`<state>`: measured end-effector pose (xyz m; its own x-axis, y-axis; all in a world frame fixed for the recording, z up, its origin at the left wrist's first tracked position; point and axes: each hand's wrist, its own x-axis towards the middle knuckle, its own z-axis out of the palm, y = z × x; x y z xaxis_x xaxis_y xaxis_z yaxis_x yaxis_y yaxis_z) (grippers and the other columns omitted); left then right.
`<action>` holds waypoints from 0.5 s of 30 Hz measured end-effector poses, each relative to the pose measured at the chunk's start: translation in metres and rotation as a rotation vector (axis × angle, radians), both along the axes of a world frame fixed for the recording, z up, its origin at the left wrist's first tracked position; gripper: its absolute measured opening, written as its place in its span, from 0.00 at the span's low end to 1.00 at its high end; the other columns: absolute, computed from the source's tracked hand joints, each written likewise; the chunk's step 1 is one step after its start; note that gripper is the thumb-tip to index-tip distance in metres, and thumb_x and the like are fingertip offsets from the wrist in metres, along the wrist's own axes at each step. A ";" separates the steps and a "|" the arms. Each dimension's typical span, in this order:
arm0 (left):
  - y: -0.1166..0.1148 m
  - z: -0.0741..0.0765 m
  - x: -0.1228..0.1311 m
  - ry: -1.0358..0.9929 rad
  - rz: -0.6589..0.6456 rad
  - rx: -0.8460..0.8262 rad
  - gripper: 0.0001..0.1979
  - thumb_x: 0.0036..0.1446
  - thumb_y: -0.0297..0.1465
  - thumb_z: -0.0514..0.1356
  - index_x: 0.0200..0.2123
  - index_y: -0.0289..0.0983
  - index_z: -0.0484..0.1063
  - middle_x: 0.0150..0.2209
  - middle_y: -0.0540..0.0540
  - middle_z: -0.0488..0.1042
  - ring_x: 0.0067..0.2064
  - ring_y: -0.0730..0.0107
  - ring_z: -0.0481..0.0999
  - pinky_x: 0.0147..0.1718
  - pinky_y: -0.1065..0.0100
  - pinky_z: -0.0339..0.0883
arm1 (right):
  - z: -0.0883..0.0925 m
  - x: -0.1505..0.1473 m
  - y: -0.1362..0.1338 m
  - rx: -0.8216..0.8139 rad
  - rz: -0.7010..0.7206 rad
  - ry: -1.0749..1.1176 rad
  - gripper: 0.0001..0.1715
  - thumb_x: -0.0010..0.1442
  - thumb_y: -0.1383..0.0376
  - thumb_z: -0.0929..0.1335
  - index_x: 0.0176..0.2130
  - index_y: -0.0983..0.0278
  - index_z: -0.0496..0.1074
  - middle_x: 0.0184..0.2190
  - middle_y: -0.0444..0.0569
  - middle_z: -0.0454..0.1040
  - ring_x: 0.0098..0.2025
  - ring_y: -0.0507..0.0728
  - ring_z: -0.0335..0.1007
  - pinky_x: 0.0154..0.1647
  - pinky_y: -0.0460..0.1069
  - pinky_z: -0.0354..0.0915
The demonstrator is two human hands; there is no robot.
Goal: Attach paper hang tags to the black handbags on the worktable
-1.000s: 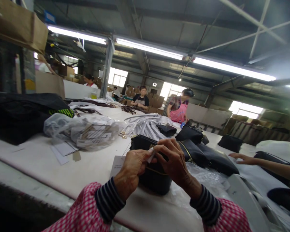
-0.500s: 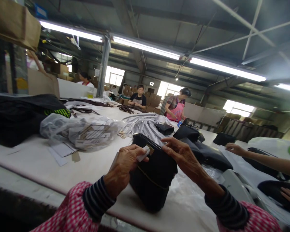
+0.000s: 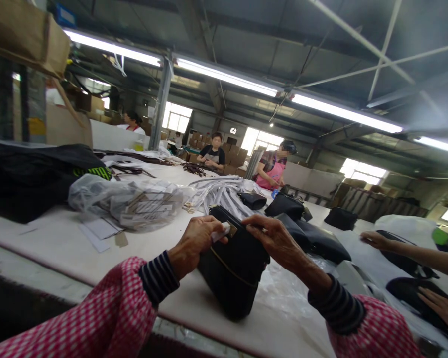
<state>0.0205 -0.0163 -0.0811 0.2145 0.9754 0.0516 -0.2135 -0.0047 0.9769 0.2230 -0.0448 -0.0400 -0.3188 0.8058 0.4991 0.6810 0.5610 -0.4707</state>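
Note:
A black handbag [image 3: 229, 286] stands tilted on the table in front of me, its zipped top edge uppermost and a thin gold line running across its front. Between the thumb and fingers of my left hand [image 3: 194, 243] is a small white piece [image 3: 219, 232], cloth or paper, I cannot tell which. It lies against the small gold metal plate [image 3: 232, 229] near the bag's top. My right hand [image 3: 278, 238] is closed over the upper right edge of the bag, thumb on the front side; some of its fingers are hidden behind.
Left on the white table [image 3: 142, 263] lie a clear plastic bag of cards [image 3: 134, 201] and a large black bag [image 3: 33, 179]. Grey-white strips [image 3: 224, 191] and several black bags [image 3: 313, 241] lie beyond. A co-worker's hands [image 3: 377, 240] handle black pieces at right; other people stand further back.
My left hand and the white piece stay at the metal plate with only a slight shift. The right hand has moved slightly left along the bag's top edge. The view has turned a little.

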 end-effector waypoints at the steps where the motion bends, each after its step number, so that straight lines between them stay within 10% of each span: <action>1: 0.001 -0.002 0.000 -0.011 -0.006 0.005 0.07 0.43 0.33 0.63 0.23 0.34 0.73 0.21 0.44 0.75 0.17 0.80 0.54 0.16 0.74 0.38 | 0.002 0.001 0.002 0.010 0.011 -0.003 0.11 0.63 0.66 0.66 0.41 0.62 0.78 0.35 0.46 0.76 0.38 0.56 0.71 0.38 0.49 0.64; 8: -0.008 -0.019 0.021 -0.182 0.010 -0.090 0.09 0.44 0.34 0.64 0.26 0.35 0.70 0.23 0.44 0.76 0.17 0.83 0.50 0.16 0.75 0.35 | 0.003 0.016 0.023 -0.054 0.112 0.070 0.10 0.62 0.66 0.67 0.39 0.63 0.79 0.34 0.47 0.75 0.38 0.55 0.71 0.38 0.49 0.65; 15: -0.010 -0.020 0.041 -0.217 0.143 -0.126 0.09 0.46 0.35 0.64 0.28 0.35 0.71 0.22 0.48 0.74 0.17 0.82 0.51 0.16 0.75 0.38 | -0.002 -0.001 0.013 0.251 0.009 -0.223 0.13 0.63 0.72 0.67 0.43 0.57 0.77 0.45 0.48 0.73 0.48 0.57 0.66 0.52 0.56 0.64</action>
<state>0.0613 -0.0259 -0.1016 0.0719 0.9965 -0.0422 -0.4235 0.0688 0.9033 0.2221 -0.0320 -0.0425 -0.4487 0.6636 0.5986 0.7464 0.6467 -0.1574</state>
